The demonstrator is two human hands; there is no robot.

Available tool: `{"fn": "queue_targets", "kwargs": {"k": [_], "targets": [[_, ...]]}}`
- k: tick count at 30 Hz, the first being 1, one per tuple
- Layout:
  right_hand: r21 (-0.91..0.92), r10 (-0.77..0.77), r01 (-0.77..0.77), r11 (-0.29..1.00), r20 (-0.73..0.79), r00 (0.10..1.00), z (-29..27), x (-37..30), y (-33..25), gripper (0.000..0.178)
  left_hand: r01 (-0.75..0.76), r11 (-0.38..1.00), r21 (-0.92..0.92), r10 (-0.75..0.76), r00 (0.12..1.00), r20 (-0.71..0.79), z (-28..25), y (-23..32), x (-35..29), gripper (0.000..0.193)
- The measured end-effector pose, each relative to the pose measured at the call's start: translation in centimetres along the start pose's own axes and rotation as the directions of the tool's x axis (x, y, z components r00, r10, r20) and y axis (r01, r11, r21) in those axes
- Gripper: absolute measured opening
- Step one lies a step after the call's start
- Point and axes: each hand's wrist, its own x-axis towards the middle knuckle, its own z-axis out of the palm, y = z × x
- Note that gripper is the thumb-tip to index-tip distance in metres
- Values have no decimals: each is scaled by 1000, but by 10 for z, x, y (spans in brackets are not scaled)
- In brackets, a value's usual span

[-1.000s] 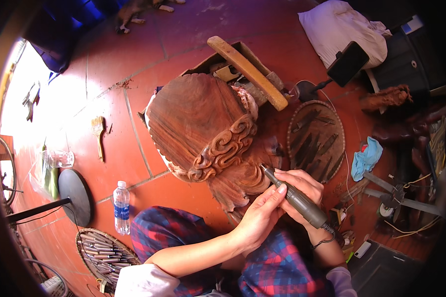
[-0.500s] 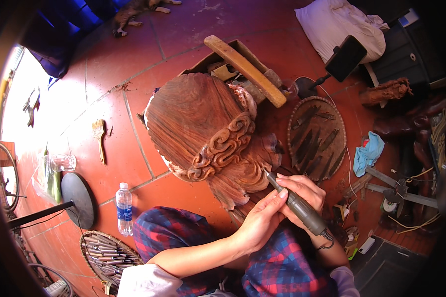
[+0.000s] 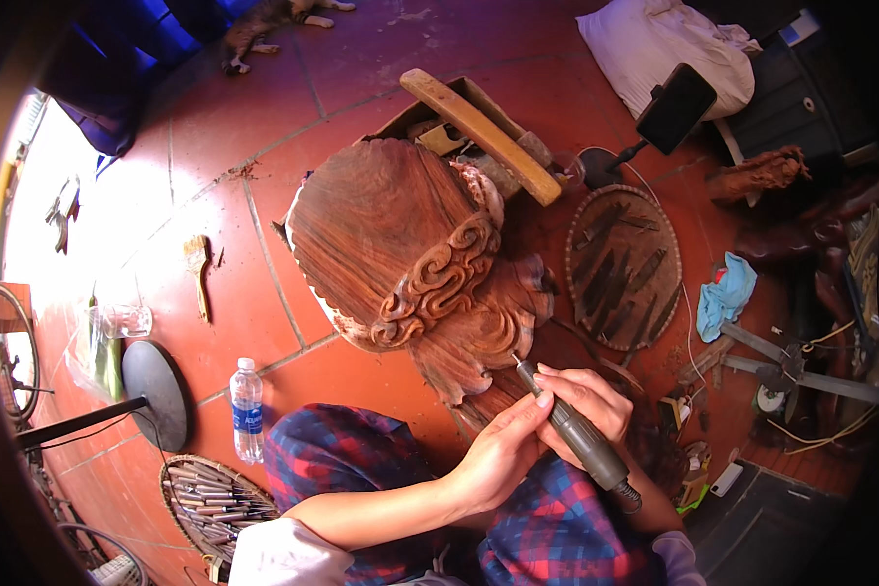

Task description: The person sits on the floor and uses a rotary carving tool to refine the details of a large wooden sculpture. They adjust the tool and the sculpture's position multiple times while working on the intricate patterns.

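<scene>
A carved reddish-brown wooden piece (image 3: 376, 234) stands in front of me, with a smooth broad top, a band of scrolls and a lower part with wavy grooves. My right hand (image 3: 594, 402) is closed around a dark grey rotary carving tool (image 3: 593, 447), a pen-like handpiece with a coiled spring at its rear end. My left hand (image 3: 498, 451) presses against it from the left, its thumb near the front. The tool's thin metal bit points at the lower grooved edge of the carving; whether it touches the wood, I cannot tell.
Beyond the carving sits a wooden box (image 3: 479, 98) with a long wooden bar (image 3: 488, 137) across it. A round tray (image 3: 654, 283) of dark tools lies right. A water bottle (image 3: 247, 410), a brush (image 3: 198, 273) and a basket of chisels (image 3: 215, 503) are left; a cat (image 3: 259, 34) lies far off.
The carving tool's bit has shifted slightly down and to the left along the carving's lower edge. Both hands have moved with it and keep their hold.
</scene>
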Motion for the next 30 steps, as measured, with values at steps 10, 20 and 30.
{"fn": "queue_targets", "kwargs": {"k": [10, 20, 30], "targets": [[-56, -8, 7, 998, -12, 1000, -2, 8, 5, 37, -17, 1000, -14, 18, 999, 33, -4, -2, 13, 38], [-65, -13, 13, 998, 0, 1000, -3, 13, 11, 38, -24, 999, -31, 25, 999, 28, -1, 2, 19, 36], [-47, 3, -1, 999, 41, 999, -2, 5, -4, 37, 47, 997, -66, -43, 997, 66, -8, -1, 3, 35]]}}
